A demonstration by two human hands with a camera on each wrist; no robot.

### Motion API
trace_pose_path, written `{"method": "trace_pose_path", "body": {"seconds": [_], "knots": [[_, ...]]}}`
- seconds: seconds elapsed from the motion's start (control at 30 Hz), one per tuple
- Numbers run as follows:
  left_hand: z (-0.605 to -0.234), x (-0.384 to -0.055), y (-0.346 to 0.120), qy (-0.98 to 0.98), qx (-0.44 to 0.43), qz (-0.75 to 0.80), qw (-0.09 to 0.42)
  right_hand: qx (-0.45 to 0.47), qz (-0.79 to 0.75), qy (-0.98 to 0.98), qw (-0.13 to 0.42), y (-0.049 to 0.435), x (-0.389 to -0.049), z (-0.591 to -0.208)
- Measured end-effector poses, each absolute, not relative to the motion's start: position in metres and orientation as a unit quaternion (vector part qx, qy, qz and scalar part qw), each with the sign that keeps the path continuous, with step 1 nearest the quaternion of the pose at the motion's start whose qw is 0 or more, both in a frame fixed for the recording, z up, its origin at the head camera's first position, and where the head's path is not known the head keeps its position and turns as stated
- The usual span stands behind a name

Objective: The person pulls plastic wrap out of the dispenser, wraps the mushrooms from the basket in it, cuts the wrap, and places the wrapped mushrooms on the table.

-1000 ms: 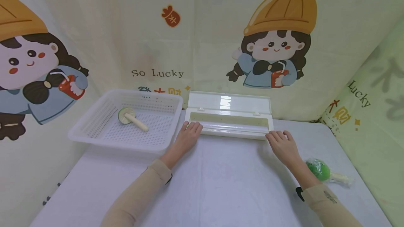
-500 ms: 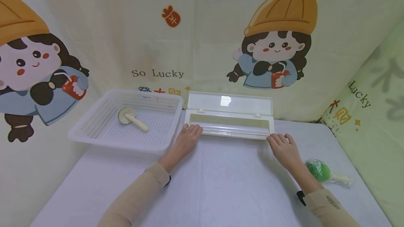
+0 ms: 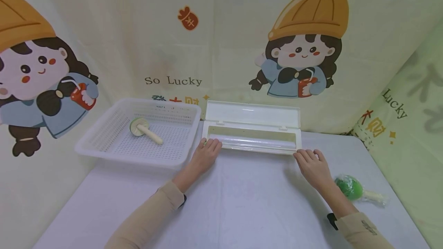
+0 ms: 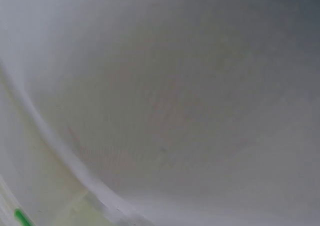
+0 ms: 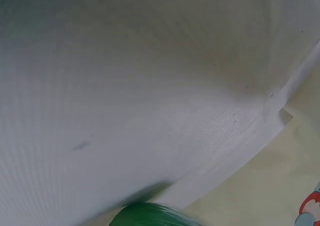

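“Toward the far side of the table (image 3: 238, 206), what is held?”
“A box (image 3: 257, 150), its lid (image 3: 252, 115) raised, a roll (image 3: 256, 141) laid inside.”
“How?”
“Its front corners are gripped by the left hand (image 3: 204, 155) and right hand (image 3: 313, 167).”
“And beyond?”
“Left, a basket (image 3: 135, 158) with a pale toy (image 3: 147, 133); right, a wrapped green toy (image 3: 350, 187).”

white oblong box (image 3: 256, 150) | lid (image 3: 253, 114) open | glossy roll (image 3: 256, 141) inside | on table (image 3: 242, 203)

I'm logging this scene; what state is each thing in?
White box: open.
Lid: raised.
Shiny roll: lying inside the box.
Basket: upright.
Mushroom-shaped item: lying in the basket.
Green-headed item: lying, wrapped in clear plastic.
Left hand: at the box's left front corner, grip unclear.
Right hand: at its right front corner, grip unclear.
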State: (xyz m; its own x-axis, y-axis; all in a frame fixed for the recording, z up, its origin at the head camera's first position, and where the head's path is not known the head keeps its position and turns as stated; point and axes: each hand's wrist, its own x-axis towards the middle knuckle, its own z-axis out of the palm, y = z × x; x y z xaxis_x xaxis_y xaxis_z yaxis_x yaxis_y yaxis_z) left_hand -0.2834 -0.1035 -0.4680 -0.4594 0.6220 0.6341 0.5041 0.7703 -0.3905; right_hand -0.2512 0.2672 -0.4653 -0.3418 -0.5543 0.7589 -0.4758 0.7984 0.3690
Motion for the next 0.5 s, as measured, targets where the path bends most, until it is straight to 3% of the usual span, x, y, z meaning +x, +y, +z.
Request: {"method": "trace_pose_path", "body": {"seconds": [0.33, 0.5], "knots": [[-0.4690, -0.2784, -0.1039, -0.847, -0.335, 0.062, 0.407, 0.311, -0.054, -0.834, 0.453, 0.2690, -0.2419, -0.4646], [-0.4698, -0.2750, -0.1050, -0.845, -0.339, 0.065, 0.410, 0.316, -0.050, -0.825, 0.466, 0.2688, -0.2404, -0.4664]]}}
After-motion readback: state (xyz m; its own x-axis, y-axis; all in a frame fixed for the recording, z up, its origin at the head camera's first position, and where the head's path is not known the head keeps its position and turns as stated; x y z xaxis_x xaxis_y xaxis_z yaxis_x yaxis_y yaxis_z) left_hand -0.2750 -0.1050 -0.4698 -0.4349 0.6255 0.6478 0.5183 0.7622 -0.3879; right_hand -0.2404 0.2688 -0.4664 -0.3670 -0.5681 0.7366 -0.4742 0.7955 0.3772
